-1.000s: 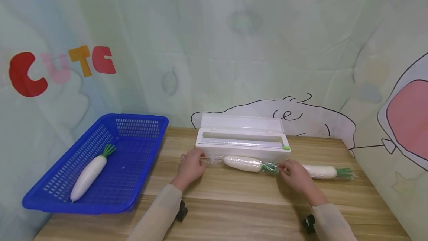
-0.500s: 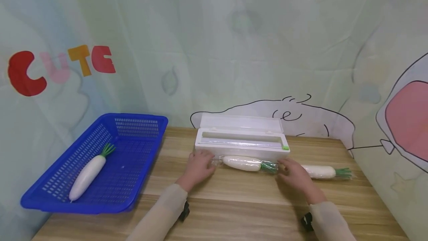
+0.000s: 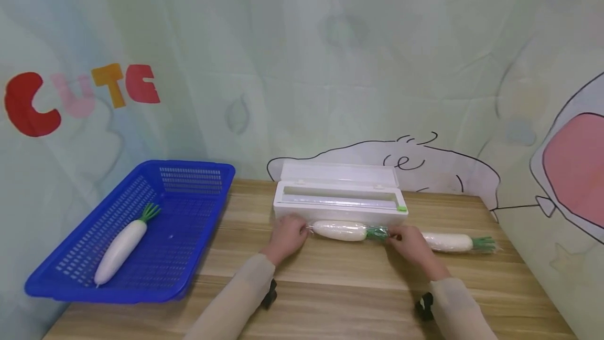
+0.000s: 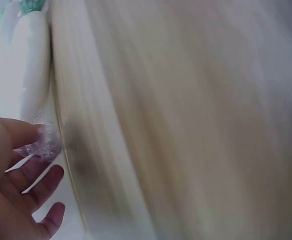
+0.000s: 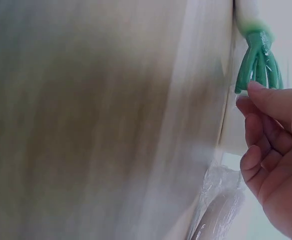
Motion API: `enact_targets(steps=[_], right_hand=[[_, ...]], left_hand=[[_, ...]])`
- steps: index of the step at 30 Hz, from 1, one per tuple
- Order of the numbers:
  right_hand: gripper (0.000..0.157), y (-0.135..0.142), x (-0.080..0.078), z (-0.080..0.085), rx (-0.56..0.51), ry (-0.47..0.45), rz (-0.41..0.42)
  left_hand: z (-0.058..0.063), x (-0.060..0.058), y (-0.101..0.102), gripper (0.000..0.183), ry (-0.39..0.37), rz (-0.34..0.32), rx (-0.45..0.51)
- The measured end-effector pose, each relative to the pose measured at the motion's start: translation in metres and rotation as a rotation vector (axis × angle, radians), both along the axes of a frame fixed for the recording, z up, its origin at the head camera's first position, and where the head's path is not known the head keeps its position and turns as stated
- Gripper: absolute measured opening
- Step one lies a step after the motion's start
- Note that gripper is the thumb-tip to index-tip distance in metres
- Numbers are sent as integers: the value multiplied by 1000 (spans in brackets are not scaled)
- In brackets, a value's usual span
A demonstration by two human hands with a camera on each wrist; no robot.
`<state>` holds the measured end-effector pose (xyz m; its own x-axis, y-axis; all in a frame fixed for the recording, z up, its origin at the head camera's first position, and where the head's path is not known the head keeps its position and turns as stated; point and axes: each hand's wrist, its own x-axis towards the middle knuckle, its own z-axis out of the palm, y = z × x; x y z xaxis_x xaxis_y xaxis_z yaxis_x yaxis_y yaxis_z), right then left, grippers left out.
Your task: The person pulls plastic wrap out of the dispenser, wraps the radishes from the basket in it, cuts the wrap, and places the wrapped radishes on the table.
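Note:
A white radish (image 3: 340, 230) with green leaves, wrapped in clear plastic film, lies on the table in front of the white cling film box (image 3: 340, 215). My left hand (image 3: 289, 235) pinches the gathered film (image 4: 46, 142) at the radish's tail end, between thumb and forefinger. At the other end, my right hand (image 3: 411, 245) pinches the film by the green leaves (image 5: 258, 62) with thumb and forefinger. Just right of that hand lies a second wrapped radish (image 3: 449, 242), its left end hidden behind the fingers.
A blue plastic basket (image 3: 118, 295) stands at the left with one unwrapped radish (image 3: 121, 251) in it. The film box's clear lid (image 3: 337, 174) is raised, with the film roll (image 3: 337, 201) showing inside. A printed curtain (image 3: 302, 67) hangs behind the wooden table (image 3: 349, 293).
My left hand has moved right, bunching the film closer to the radish's tail. My right hand has shifted slightly left towards the leaves. The radish has barely moved.

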<state>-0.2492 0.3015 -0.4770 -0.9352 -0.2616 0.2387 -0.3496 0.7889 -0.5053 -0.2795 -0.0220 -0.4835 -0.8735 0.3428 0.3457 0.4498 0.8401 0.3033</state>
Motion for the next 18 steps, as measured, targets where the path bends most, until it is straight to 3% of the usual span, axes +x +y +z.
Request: enact_targets(steps=[3,7,11,14,18], right_hand=[[3,0,2,-1,-23,-14,-20],[8,0,7,0,-68,-47,-61],[5,1,20,5,-177,13,-68],[3,1,31,14,-276,75,-51],[5,0,43,24,-373,75,-59]], left_hand=[[-1,0,-1,17,-37,-37,119],[0,6,-4,10,-105,-69,289],[4,15,-12,6,-96,-80,447],[9,25,-18,5,-78,-87,503],[17,42,-24,6,-138,-91,559]])
